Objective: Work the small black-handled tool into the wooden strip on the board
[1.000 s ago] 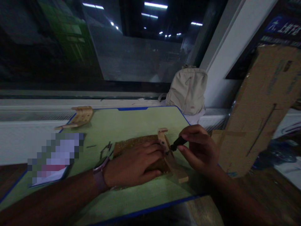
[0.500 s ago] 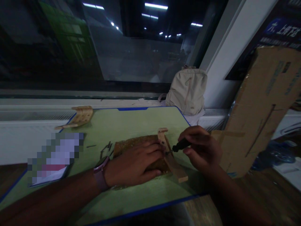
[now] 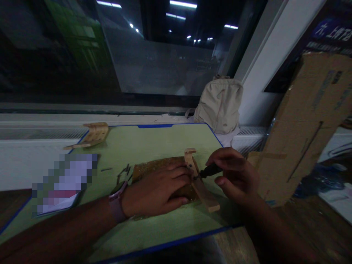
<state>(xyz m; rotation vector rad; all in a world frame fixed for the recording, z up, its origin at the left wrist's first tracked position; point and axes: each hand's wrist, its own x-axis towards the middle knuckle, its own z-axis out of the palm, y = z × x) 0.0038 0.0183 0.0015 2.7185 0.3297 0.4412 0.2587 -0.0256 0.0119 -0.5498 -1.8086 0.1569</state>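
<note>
My left hand (image 3: 158,190) lies flat, fingers stretched, on a brown board (image 3: 148,168) on the green mat (image 3: 154,143). A pale wooden strip (image 3: 200,189) runs along the board's right edge, and my left fingertips touch it. My right hand (image 3: 236,176) pinches a small black-handled screwdriver (image 3: 210,170), its tip against the strip near my left fingertips. A watch sits on my left wrist.
Several small dark screws (image 3: 123,172) lie left of the board. A wooden assembly (image 3: 93,135) rests at the mat's far left corner. A beige bag (image 3: 220,104) stands by the window, a cardboard box (image 3: 305,121) leans at right, and a blurred card (image 3: 64,183) lies at left.
My right hand has shifted slightly around the screwdriver handle, which stays against the strip. My left hand has not moved.
</note>
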